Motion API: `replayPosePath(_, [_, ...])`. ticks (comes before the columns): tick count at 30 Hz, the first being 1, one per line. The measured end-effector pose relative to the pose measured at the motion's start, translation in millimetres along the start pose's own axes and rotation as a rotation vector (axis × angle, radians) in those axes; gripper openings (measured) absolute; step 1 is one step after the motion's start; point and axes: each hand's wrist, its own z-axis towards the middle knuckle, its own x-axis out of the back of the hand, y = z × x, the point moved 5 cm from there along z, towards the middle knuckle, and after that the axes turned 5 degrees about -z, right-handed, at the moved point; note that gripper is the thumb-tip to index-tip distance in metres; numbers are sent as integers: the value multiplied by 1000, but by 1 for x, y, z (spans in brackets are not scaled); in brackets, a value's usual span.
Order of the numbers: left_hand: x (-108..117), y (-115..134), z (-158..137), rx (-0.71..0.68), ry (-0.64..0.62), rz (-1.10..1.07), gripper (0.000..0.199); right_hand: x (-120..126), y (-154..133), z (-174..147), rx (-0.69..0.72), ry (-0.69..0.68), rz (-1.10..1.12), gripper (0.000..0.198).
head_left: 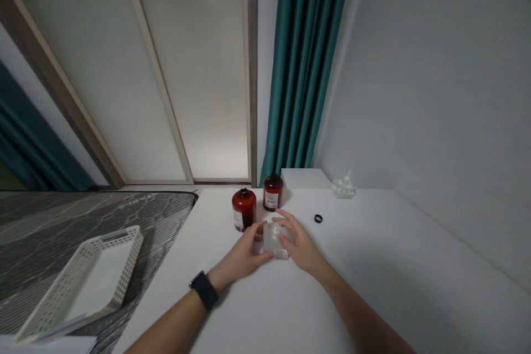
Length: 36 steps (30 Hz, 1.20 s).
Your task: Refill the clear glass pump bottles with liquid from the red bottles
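Observation:
A small clear container (272, 243), squarish with a rounded piece on top, stands on the white table between my hands. My left hand (249, 254) grips its left side, thumb at the near edge and fingers behind. My right hand (302, 244) closes around its upper right part, the thumb and fingers at the rounded top. Just beyond my left fingers is a red-brown bottle (249, 207) with a white label, open at the neck. A second red-brown bottle (277, 199), also labelled, stands behind my right fingertips. The fingers partly hide the clear container.
A black ring (318, 218) lies to the right of the bottles. At the table's (373, 287) back are a white box (307, 178) and a crumpled clear plastic item (343, 185). A white perforated basket (87, 279) sits lower left, beyond the table's left edge.

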Motion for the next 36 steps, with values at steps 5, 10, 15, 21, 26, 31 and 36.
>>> replayPosePath(5, [0, -3, 1, -8, 9, -6, 69, 0, 1, -1, 21, 50, -85, 52])
replayPosePath(10, [0, 0, 1, -11, 9, -15, 69, 0, 2, -1, 14, 21, -100, 50])
replayPosePath(15, [0, 2, 1, -20, -9, -25, 68, -1, -2, -2, 11, -51, -31, 45])
replayPosePath(21, [1, -1, 1, -7, 13, 5, 70, -5, -3, -3, -25, -7, -48, 49])
replayPosePath(26, [1, 0, 1, -11, 3, 4, 68, -11, 2, -5, -39, 75, -45, 49])
replayPosePath(31, [1, -2, 0, -23, 5, 16, 69, -14, 3, -6, -58, 139, -70, 46])
replayPosePath(36, [1, -2, 1, 0, 24, 1, 68, -8, 1, -5, -35, 51, -97, 47])
